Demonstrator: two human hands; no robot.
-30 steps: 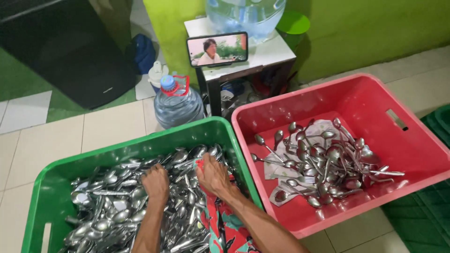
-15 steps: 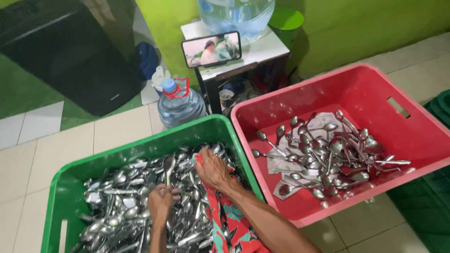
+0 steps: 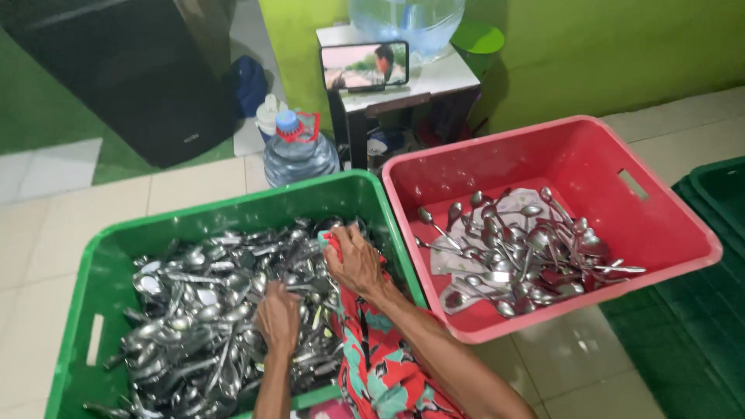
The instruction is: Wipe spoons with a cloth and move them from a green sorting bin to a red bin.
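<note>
A green crate (image 3: 233,206) in front of me is heaped with metal spoons (image 3: 194,310). My left hand (image 3: 279,318) rests knuckles-up on the heap near its middle, fingers curled down among the spoons, so its hold is hidden. My right hand (image 3: 355,262) is at the crate's right side, closed on the bunched end of a red patterned cloth (image 3: 376,361) that runs back toward me along my forearm. To the right stands a red crate (image 3: 590,155) with a smaller pile of spoons (image 3: 520,248) lying on a pale cloth (image 3: 458,260).
Behind the crates stand a water bottle with a blue cap (image 3: 299,155), a small white table (image 3: 434,77) with a phone (image 3: 365,66) propped on it, and a big water jug (image 3: 407,19). A black box (image 3: 124,70) stands at back left, dark green crates (image 3: 714,209) at right.
Half a second ago my left hand held one spoon upright above the heap; now it is down in the pile again. My right hand stays on the cloth. The view shifted slightly.
</note>
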